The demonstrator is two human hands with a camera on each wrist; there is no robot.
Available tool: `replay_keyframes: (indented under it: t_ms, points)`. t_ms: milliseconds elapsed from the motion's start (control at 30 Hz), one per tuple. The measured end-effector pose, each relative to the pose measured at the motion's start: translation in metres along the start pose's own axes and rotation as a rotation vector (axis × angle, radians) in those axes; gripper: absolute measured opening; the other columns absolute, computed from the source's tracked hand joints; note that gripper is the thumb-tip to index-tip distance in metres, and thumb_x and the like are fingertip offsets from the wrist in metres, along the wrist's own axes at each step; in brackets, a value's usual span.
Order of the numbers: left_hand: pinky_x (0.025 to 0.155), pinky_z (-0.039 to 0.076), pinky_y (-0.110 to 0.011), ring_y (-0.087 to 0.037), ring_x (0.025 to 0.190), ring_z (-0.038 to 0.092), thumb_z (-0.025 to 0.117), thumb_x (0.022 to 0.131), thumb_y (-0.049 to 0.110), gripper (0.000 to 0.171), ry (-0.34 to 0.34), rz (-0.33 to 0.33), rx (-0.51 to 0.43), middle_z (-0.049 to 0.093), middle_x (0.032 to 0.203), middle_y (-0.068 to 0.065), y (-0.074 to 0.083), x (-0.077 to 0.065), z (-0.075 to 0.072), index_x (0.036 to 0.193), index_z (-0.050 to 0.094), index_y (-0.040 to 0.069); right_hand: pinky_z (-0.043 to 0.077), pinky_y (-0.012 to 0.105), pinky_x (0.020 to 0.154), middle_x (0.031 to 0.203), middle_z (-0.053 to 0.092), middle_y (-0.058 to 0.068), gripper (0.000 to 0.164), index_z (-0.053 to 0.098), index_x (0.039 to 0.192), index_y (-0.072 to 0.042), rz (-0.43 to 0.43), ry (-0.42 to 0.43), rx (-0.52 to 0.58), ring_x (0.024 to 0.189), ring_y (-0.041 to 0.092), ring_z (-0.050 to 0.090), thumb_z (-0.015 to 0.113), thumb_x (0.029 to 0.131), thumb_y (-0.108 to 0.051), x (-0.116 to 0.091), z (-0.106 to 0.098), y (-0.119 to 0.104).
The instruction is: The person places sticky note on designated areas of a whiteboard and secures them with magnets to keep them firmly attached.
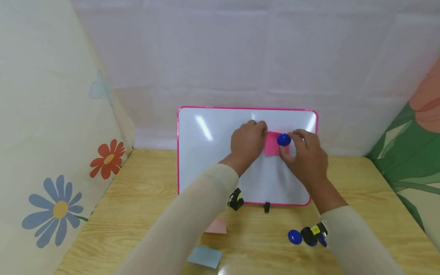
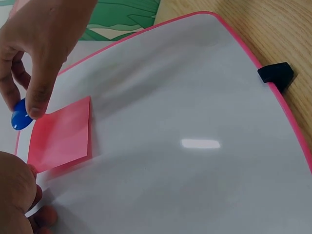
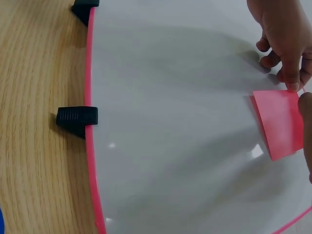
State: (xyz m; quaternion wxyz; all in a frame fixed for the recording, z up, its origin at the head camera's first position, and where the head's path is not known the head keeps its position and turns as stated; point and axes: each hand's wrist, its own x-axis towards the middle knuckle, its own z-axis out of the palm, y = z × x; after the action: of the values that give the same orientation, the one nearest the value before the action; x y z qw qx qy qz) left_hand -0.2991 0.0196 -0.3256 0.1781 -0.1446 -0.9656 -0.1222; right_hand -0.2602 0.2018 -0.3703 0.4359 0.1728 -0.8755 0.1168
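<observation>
Note (image 1: 271, 145) at upper right of whiteboard (image 1: 200, 153); left hand (image 1: 248, 142), curled, pinches its edge; right hand (image 1: 309, 157), part-open, pinches blue disc (image 1: 283, 139) in front of it. I'd hold the note flat, then press the disc squarely near its top edge.

Blue disc (image 1: 283, 139) near pink note (image 1: 271, 145)

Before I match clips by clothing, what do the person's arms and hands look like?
The left sleeve and right sleeve are long and cream. Left hand and right hand wear no gloves. A black, yellow-marked device shows at each wrist.
</observation>
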Motion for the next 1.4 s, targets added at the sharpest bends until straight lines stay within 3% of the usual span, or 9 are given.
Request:
replay_keyframes:
  t_ms: [567,900,1400]
  points:
    - [0.07,0.051,-0.028,-0.012,0.086,0.062,0.054,0.107,0.033,0.021,0.027,0.013,0.008,0.067,0.097,0.006,-0.002,-0.001,-0.002,0.116,0.072,0.023,0.055,0.051,0.059,0.122,0.063,0.016,0.045,0.071,0.121,-0.001,0.07,0.012,0.042,0.112,0.035,0.059,0.08,0.087,-0.028,0.013,0.015,-0.003]
    - [0.068,0.052,-0.031,-0.015,0.085,0.063,0.052,0.108,0.034,0.023,0.032,0.005,0.036,0.069,0.097,0.005,-0.003,0.002,0.001,0.116,0.072,0.023,0.057,0.05,0.064,0.126,0.062,0.016,0.046,0.07,0.124,-0.001,0.134,-0.063,0.019,0.116,0.034,0.057,0.079,0.089,-0.03,0.018,0.017,-0.007]
    - [0.068,0.051,-0.032,-0.016,0.084,0.062,0.053,0.107,0.034,0.022,0.032,0.003,0.056,0.067,0.095,0.004,-0.001,0.0,-0.001,0.115,0.071,0.024,0.057,0.052,0.066,0.13,0.059,0.015,0.047,0.068,0.128,-0.003,0.178,-0.096,0.014,0.121,0.034,0.054,0.078,0.091,-0.031,0.021,0.02,-0.009]
